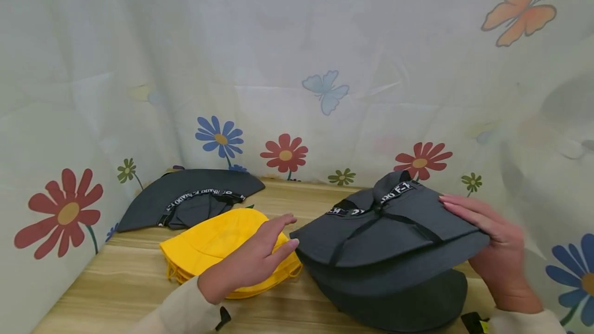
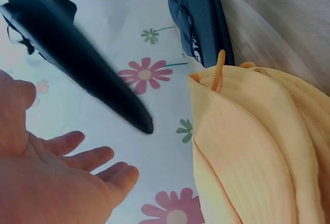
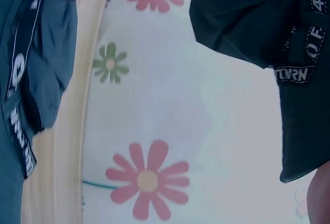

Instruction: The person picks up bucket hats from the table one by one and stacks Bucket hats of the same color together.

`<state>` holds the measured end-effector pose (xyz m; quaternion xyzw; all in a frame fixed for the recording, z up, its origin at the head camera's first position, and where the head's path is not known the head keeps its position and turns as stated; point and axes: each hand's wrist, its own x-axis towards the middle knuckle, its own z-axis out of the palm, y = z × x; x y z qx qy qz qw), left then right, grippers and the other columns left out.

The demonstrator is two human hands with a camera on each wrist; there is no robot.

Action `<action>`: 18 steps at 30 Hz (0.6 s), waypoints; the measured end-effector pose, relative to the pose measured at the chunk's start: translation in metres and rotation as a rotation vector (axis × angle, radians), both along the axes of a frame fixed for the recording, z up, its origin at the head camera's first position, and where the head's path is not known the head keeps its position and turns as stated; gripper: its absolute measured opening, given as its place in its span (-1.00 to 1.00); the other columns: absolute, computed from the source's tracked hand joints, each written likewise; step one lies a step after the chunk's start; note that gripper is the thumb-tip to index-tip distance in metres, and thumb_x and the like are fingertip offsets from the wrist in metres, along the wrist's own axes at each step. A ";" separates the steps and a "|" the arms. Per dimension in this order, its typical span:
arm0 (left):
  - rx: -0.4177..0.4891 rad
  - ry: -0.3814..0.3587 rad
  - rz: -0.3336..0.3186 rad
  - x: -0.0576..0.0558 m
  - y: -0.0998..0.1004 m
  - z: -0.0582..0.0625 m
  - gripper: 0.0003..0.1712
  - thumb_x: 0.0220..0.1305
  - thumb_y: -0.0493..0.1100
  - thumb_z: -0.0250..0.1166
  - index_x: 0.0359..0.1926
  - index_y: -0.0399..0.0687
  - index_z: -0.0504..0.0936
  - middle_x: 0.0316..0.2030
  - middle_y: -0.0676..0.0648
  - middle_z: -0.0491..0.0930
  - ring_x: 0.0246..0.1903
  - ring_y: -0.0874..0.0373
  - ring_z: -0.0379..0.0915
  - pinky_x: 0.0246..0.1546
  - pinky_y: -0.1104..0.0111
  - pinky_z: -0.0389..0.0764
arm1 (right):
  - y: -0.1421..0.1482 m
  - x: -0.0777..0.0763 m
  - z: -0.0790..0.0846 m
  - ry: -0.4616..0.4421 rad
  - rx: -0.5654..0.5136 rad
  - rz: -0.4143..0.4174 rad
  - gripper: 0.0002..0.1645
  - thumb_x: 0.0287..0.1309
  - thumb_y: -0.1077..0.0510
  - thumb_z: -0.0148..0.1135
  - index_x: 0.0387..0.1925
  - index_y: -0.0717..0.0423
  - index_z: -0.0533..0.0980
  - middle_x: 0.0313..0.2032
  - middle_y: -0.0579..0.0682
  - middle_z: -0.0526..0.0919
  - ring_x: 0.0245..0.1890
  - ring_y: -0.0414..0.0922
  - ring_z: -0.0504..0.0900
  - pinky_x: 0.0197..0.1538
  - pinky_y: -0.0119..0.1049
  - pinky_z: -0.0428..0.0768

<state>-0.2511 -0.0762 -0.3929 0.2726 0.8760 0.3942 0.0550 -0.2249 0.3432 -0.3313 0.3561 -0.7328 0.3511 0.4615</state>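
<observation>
A dark grey brimmed hat, with a band of white lettering and a thin strap, is raised and tilted on the right. My right hand grips its brim at the right side, fingers over the top. Under it, another dark grey hat rests on the table. My left hand hovers over a stack of yellow hats, its fingers spread towards the raised hat's left brim. In the left wrist view, a gap separates that hand from the dark brim.
A further dark grey hat with a lettered band lies at the table's back left, behind the yellow stack. Along the wooden table's far edge hangs a white curtain printed with flowers and butterflies. Something small, black and yellow, lies near my right wrist.
</observation>
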 end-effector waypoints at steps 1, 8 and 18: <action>-0.008 -0.002 0.006 0.000 0.001 0.000 -0.20 0.53 0.32 -0.01 0.58 0.07 0.12 0.53 0.00 0.20 0.52 -0.03 0.11 0.51 -0.11 0.23 | -0.004 0.002 0.002 0.004 -0.002 0.026 -0.43 0.21 0.03 0.42 -0.04 0.52 0.64 0.09 0.19 0.73 0.24 -0.21 0.63 0.43 -0.42 0.40; 0.047 -0.132 0.004 -0.006 0.006 -0.003 -0.19 0.52 0.35 -0.02 0.55 -0.01 0.18 0.49 -0.06 0.32 0.49 -0.09 0.23 0.49 -0.09 0.27 | -0.027 0.010 0.005 0.027 -0.008 0.105 -0.58 0.35 0.19 0.24 -0.04 0.58 0.61 0.14 0.12 0.72 0.31 -0.14 0.59 0.57 -0.13 0.15; 0.383 -0.597 -0.168 -0.010 -0.001 -0.007 -0.35 0.43 -0.02 0.32 0.43 -0.14 0.40 0.14 -0.14 0.69 0.03 0.06 0.70 0.12 0.23 0.68 | -0.041 0.015 0.009 0.051 -0.088 0.248 -0.64 0.45 0.35 0.00 -0.07 0.65 0.59 0.16 0.20 0.69 0.40 0.04 0.50 0.59 -0.09 0.10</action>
